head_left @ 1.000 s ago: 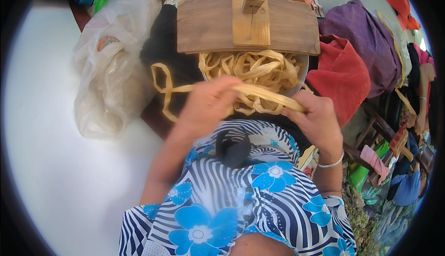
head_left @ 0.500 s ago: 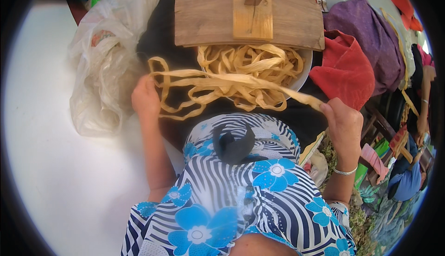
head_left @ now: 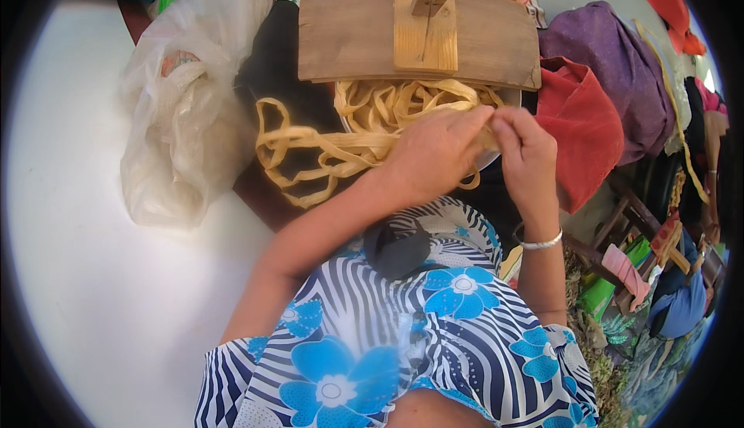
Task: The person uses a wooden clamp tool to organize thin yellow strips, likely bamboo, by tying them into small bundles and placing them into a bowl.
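My left hand [head_left: 434, 149] and my right hand [head_left: 525, 153] meet over the right side of the bowl [head_left: 488, 157], fingers closed together on a tan flat fibre strip; the exact grip is partly hidden by my left hand. A heap of these strips [head_left: 384, 106] fills the bowl, with several loops [head_left: 302, 149] spilling leftward across dark cloth [head_left: 267, 56]. Directly beyond the heap lies a wooden board [head_left: 345, 32] with a paler crosspiece and small block [head_left: 426, 1], covering the back of the bowl.
A translucent plastic bag [head_left: 174, 125] lies at the left on a white surface [head_left: 93, 273]. Red cloth [head_left: 581, 118] and a purple bundle [head_left: 604, 63] are right of the bowl. At far right are wooden chair parts [head_left: 620, 222] and another person's arm [head_left: 709, 180].
Half a second ago my hands were far apart with the strip stretched between them. My left hand has since crossed rightward to meet my right hand, which moved inward and up.
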Action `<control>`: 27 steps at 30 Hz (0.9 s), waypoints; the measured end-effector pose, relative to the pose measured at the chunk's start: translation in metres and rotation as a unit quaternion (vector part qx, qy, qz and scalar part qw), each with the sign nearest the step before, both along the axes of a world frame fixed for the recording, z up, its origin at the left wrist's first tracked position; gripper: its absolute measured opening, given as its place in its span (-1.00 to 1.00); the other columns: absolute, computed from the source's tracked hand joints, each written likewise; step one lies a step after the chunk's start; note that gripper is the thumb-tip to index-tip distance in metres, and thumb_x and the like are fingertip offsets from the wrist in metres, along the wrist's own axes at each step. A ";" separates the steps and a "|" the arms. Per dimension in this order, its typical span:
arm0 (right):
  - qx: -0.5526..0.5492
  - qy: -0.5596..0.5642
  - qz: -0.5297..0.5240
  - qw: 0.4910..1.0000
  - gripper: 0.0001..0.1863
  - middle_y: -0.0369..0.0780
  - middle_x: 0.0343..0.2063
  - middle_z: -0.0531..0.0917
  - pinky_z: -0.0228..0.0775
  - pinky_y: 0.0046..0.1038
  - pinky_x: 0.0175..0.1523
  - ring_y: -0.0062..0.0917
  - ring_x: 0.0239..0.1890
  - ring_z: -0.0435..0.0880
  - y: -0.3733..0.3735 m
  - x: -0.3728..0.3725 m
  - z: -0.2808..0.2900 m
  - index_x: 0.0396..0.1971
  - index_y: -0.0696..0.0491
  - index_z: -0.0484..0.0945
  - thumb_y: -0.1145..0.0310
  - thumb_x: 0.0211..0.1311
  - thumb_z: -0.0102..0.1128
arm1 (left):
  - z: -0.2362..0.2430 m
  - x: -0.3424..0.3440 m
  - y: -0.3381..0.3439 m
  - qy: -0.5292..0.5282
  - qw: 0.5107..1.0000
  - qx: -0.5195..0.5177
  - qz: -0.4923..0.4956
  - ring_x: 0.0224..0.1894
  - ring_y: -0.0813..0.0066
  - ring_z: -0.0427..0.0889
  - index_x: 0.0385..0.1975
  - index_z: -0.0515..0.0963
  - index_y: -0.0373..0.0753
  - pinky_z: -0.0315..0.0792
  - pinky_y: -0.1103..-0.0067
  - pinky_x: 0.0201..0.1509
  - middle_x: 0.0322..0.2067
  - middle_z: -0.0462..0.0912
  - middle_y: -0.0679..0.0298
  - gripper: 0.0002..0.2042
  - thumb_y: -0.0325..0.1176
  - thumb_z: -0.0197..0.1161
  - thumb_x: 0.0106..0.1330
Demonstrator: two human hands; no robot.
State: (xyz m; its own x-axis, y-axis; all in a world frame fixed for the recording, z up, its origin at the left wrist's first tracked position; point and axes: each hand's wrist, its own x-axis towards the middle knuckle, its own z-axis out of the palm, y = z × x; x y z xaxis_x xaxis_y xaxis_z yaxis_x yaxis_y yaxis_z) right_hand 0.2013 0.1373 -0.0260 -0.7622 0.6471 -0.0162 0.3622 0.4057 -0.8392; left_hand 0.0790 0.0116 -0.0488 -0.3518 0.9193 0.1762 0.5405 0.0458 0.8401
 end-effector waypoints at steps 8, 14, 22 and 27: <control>0.142 -0.259 -0.009 0.955 -0.66 0.11 -0.12 0.58 0.39 -0.15 0.03 0.03 -0.04 0.53 0.022 -0.016 -0.097 -0.03 0.21 0.45 0.40 0.22 0.06 | -0.049 -0.011 -0.020 0.178 0.984 -0.018 -0.019 -0.28 0.19 0.56 -0.32 0.53 -0.24 0.39 0.36 -0.20 -0.43 0.58 0.18 -0.83 -0.39 0.26 0.10; -0.043 -0.173 -0.003 0.984 -0.80 0.11 -0.32 0.62 0.43 -0.12 -0.13 0.05 -0.22 0.58 0.006 -0.046 -0.108 -0.29 0.21 0.50 0.40 0.23 -0.02 | -0.045 -0.010 -0.033 0.099 0.991 -0.070 0.060 -0.28 0.19 0.56 -0.35 0.53 -0.22 0.37 0.34 -0.22 -0.41 0.57 0.19 -0.85 -0.38 0.27 0.10; -0.465 -0.021 0.132 0.875 -0.79 -0.13 -0.28 0.67 0.48 -0.38 -0.13 -0.38 -0.25 0.63 -0.059 -0.081 -0.129 -0.17 0.17 0.54 0.50 0.19 0.08 | -0.046 -0.022 -0.008 0.047 0.992 0.066 0.097 -0.21 0.05 0.55 -0.21 0.55 -0.32 0.44 0.34 -0.14 -0.27 0.59 0.07 -0.79 -0.41 0.23 0.17; -0.238 0.044 0.132 0.961 -0.81 -0.12 -0.29 0.66 0.48 -0.39 -0.12 -0.36 -0.22 0.64 -0.046 -0.061 -0.116 -0.23 0.14 0.58 0.54 0.13 0.11 | -0.058 -0.031 -0.006 -0.025 0.991 0.053 0.122 -0.27 0.06 0.55 -0.28 0.54 -0.30 0.44 0.36 -0.22 -0.36 0.57 0.09 -0.86 -0.40 0.21 0.23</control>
